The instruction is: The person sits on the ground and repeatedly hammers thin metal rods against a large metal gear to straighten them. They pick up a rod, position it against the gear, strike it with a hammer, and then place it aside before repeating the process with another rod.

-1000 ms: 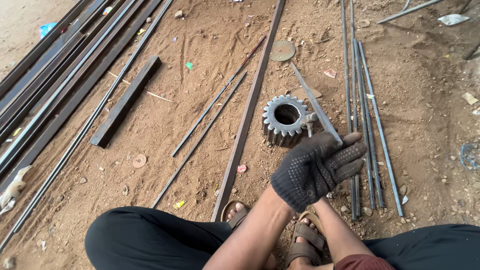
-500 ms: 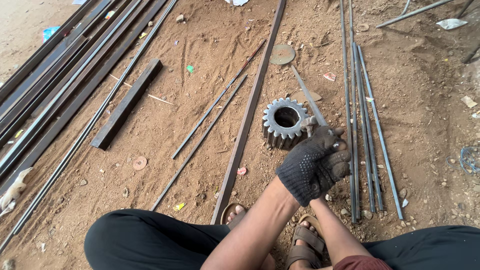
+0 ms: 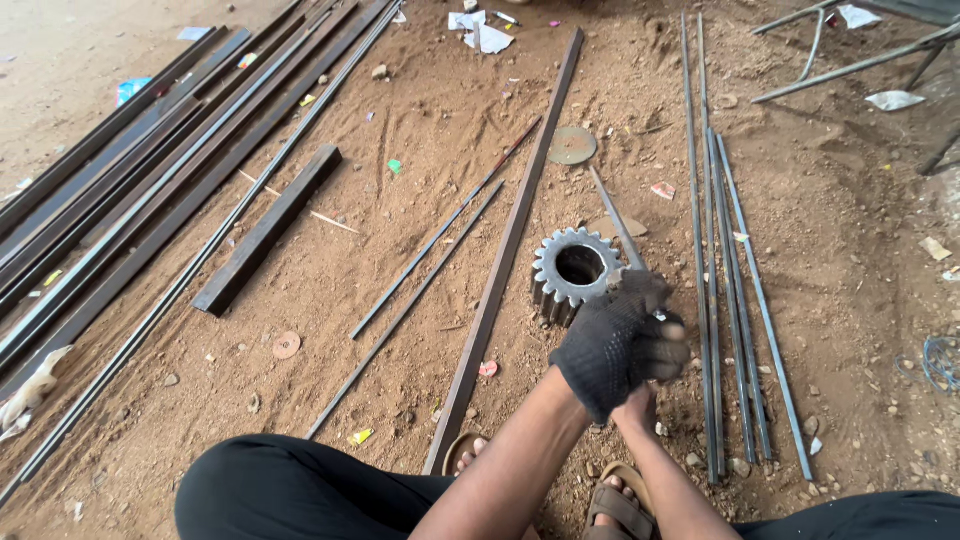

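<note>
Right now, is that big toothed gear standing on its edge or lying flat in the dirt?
Lying flat. The gear rests on the ground with its round centre hole facing up and teeth showing all around, beside the gloved hand.

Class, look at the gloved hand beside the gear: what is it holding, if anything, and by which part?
The gloved left hand grips the near end of a thin metal rod that runs away past the gear; the right hand is hidden beneath it.

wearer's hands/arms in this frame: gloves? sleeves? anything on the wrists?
The left hand wears a dark grey knitted work glove with a ribbed cuff that ends at the wrist. The right hand is mostly hidden behind it, so a glove there cannot be confirmed. Both forearms are bare, with no sleeves showing. No watch, band or marking is visible.
</note>
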